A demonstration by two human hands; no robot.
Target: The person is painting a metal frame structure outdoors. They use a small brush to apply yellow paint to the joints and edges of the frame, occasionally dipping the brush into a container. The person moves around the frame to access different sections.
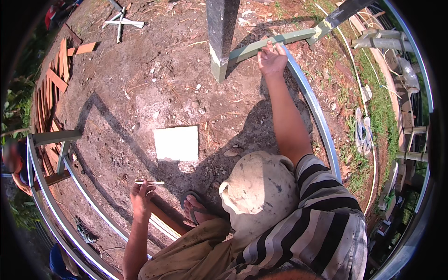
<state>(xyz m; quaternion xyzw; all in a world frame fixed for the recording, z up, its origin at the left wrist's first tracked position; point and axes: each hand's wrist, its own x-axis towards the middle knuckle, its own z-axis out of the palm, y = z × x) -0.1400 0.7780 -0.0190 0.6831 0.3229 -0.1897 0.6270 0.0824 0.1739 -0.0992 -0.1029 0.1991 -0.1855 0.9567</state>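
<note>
My right hand [272, 59] is raised palm up, with its fingertips at the underside or near edge of a green-painted metal bar [259, 46]. That bar runs between a dark metal post [223, 31] and another dark member at the upper right. A curved-looking bright metal tube [313, 96] meets the bar beside my right hand. My left hand [141, 199], at the lower left, pinches a thin white stick [149, 182], possibly a cigarette. Between my hands, a bright white square panel [176, 144] lies on the dirt. A stained pale cloth bundle or cap [260, 185] is before my striped shirt.
Metal rails [92, 206] curve along the lower left. Reddish wooden boards [56, 80] lie piled at the left, near a person [19, 168]. Short white tubes [122, 23] lie crossed at the top. A pale hose [353, 59] runs along the grass at the right.
</note>
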